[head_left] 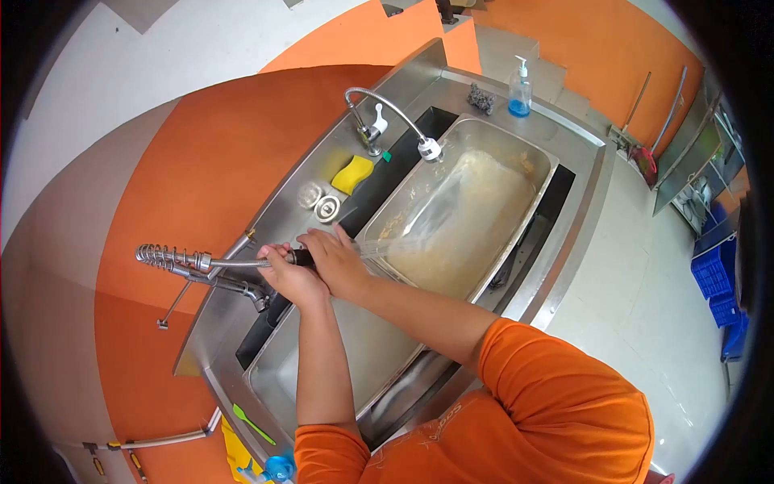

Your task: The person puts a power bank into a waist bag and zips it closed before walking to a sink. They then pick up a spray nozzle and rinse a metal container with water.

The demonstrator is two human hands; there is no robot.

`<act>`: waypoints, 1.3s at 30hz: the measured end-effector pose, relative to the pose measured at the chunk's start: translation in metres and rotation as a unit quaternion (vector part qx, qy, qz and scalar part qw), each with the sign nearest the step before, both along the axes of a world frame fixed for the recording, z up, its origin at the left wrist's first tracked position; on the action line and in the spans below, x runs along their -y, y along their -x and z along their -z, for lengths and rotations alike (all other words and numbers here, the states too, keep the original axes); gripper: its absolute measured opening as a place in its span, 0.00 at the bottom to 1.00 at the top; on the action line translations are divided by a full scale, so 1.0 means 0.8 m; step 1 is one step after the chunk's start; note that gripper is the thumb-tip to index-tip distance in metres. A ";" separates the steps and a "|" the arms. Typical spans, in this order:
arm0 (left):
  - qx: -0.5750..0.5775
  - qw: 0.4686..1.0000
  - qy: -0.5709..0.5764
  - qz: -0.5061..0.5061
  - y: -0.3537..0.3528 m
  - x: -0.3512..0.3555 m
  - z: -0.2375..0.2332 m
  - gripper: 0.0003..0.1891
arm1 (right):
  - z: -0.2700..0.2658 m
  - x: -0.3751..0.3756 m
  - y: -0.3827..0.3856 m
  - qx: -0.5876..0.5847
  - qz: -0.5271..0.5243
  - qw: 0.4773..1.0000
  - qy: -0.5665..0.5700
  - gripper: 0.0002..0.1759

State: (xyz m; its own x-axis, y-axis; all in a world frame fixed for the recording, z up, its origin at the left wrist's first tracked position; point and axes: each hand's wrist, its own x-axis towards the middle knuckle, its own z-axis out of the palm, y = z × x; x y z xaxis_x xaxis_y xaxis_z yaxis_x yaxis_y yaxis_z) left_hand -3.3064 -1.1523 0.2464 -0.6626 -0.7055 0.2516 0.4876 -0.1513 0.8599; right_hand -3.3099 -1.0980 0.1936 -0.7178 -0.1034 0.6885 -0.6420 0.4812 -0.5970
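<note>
My left hand (292, 277) is wrapped round the black handle of a spray hose (234, 263) on the left side of the sink. Beside it, my right hand (334, 260) lies over the spray head and hides most of it; its fingers look spread. Water (391, 246) sprays rightward from there into a metal basin (476, 218), whose bottom holds cloudy water. Above my hands, a yellow sponge (352, 174) and a round metal drain strainer (327, 209) rest on the steel ledge.
A flexible faucet (391, 101) with a white tip arches over the basin. A soap bottle (520, 93) and a grey scrubber (481, 99) stand at the far corner. A green brush (254, 424) lies at the near left. Blue crates (713, 274) are at the right.
</note>
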 end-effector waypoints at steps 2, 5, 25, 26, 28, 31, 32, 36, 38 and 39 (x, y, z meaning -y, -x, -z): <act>-0.036 0.999 -0.024 0.031 -0.002 -0.009 -0.007 0.10 | -0.002 -0.004 0.010 -0.001 -0.010 1.000 0.003 0.25; -0.035 0.998 -0.020 0.052 0.005 -0.008 -0.001 0.09 | -0.003 -0.007 0.028 -0.009 -0.033 0.999 0.034 0.20; 0.110 0.956 0.253 0.103 0.070 0.000 -0.047 0.14 | -0.034 -0.035 0.140 0.161 -0.241 0.953 0.086 0.24; 0.123 0.953 0.247 0.128 0.069 0.001 -0.052 0.16 | -0.036 -0.033 0.141 0.171 -0.249 0.947 0.106 0.23; 0.120 0.952 0.249 0.129 0.074 0.005 -0.057 0.16 | -0.041 -0.029 0.144 0.171 -0.245 0.948 0.108 0.24; 0.101 0.953 0.259 0.122 0.080 0.009 -0.057 0.14 | -0.042 -0.022 0.149 0.161 -0.227 0.955 0.102 0.25; 0.085 0.955 0.263 0.109 0.080 0.010 -0.056 0.12 | -0.041 -0.021 0.151 0.153 -0.218 0.960 0.088 0.26; 0.084 0.944 0.308 0.082 0.090 0.018 -0.045 0.11 | -0.051 -0.026 0.141 0.176 -0.255 0.945 0.103 0.29; 0.080 0.944 0.310 0.084 0.089 0.019 -0.046 0.11 | -0.049 -0.026 0.142 0.187 -0.254 0.944 0.096 0.29; 0.076 0.944 0.309 0.081 0.088 0.018 -0.047 0.12 | -0.048 -0.026 0.143 0.198 -0.257 0.942 0.086 0.30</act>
